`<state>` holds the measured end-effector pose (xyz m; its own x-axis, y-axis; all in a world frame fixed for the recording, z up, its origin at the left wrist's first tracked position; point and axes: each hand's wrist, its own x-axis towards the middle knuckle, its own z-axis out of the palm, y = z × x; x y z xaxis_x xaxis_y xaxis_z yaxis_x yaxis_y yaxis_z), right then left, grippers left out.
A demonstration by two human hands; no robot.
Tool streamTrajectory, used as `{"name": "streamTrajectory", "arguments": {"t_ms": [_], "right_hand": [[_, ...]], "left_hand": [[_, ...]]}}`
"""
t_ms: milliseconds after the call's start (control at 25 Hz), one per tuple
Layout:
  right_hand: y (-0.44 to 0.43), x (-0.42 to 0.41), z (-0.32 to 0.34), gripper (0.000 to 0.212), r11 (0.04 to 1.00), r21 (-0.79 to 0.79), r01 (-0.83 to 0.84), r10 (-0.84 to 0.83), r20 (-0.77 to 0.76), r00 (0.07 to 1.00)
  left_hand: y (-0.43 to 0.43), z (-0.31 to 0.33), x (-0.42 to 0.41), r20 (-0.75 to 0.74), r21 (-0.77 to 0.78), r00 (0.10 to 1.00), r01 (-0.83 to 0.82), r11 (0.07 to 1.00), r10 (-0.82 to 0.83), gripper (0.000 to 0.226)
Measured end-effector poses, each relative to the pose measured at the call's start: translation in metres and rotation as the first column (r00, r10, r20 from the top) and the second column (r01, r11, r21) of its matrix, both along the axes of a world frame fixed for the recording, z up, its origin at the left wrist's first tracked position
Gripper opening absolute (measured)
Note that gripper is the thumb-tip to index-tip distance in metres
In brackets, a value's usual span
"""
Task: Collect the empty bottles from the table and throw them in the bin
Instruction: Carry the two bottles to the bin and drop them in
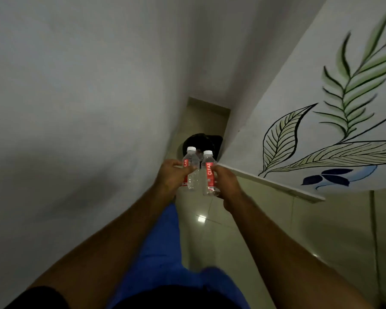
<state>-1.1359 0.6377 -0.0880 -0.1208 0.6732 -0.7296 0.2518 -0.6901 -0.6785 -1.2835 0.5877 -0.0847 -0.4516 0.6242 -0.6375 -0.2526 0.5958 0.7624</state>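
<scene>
Two small clear plastic bottles with white caps and red labels are held upright side by side in front of me. My left hand (168,176) grips the left bottle (191,168) around its label. My right hand (226,178) grips the right bottle (208,175) the same way. Beyond the bottles, low on the floor at the end of a narrow passage, stands a black bin (198,140); the bottles hide part of its front.
A plain grey wall (76,108) runs close on the left. A white wall with painted leaves (321,121) closes the right side, ending in a ledge. Glossy pale floor tiles (201,219) lead towards the bin. My blue trousers show below.
</scene>
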Motion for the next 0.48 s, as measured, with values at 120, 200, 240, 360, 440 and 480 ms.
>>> {"name": "streamTrajectory", "arguments": {"t_ms": [120, 200, 240, 360, 440, 480], "right_hand": [[0.075, -0.039, -0.033, 0.037, 0.997, -0.073, 0.033, -0.028, 0.069, 0.997], [0.121, -0.054, -0.060, 0.036, 0.994, -0.099, 0.043, -0.034, 0.094, 0.995], [0.143, -0.061, -0.075, 0.035, 0.992, -0.114, 0.047, -0.034, 0.120, 0.992], [0.208, -0.080, -0.149, 0.031, 0.985, -0.165, 0.044, -0.011, 0.192, 0.981], [0.238, -0.089, -0.209, 0.037, 0.980, -0.195, 0.030, 0.015, 0.226, 0.974], [0.252, -0.094, -0.244, 0.043, 0.978, -0.204, 0.033, 0.014, 0.226, 0.974]], "left_hand": [[0.086, -0.042, -0.038, -0.062, -0.085, 0.990, 0.121, 0.989, -0.126, 0.029], [0.137, -0.068, -0.056, -0.093, -0.119, 0.974, 0.196, 0.973, -0.207, 0.018], [0.160, -0.083, -0.064, -0.104, -0.147, 0.968, 0.214, 0.966, -0.230, 0.021], [0.221, -0.164, -0.082, -0.132, -0.246, 0.949, 0.250, 0.937, -0.287, 0.028], [0.251, -0.222, -0.088, -0.148, -0.294, 0.939, 0.259, 0.920, -0.312, 0.029], [0.267, -0.259, -0.090, -0.157, -0.314, 0.935, 0.259, 0.914, -0.319, 0.035]]}}
